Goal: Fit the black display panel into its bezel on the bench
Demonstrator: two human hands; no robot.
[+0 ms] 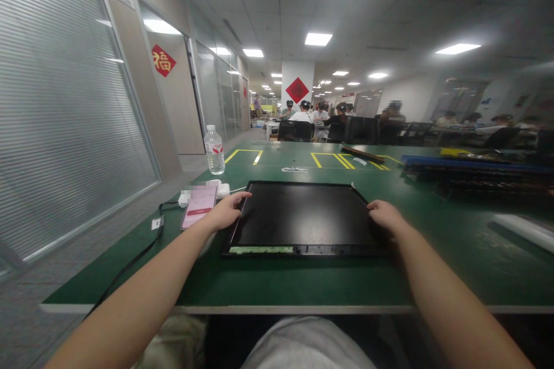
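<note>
A flat black display panel (305, 216) with a dark rim lies on the green table, and a pale green strip (261, 250) runs along the left part of its near edge. My left hand (226, 211) holds the panel's left edge, with thumb and index finger resting over the rim. At the opposite side, my right hand (386, 217) is closed round the right edge; its lower fingers are hidden. Just left of my left hand lies a phone (199, 206) with a lit pink screen, beside white plugs (221, 189) and a cable.
A water bottle (214, 151) stands at the table's far left. Long dark and blue strips (471, 170) are stacked at the right, near a white roll-like bar (523, 232). Yellow tape (318, 159) marks the back of the green table (303, 285). People (303, 115) sit farther off.
</note>
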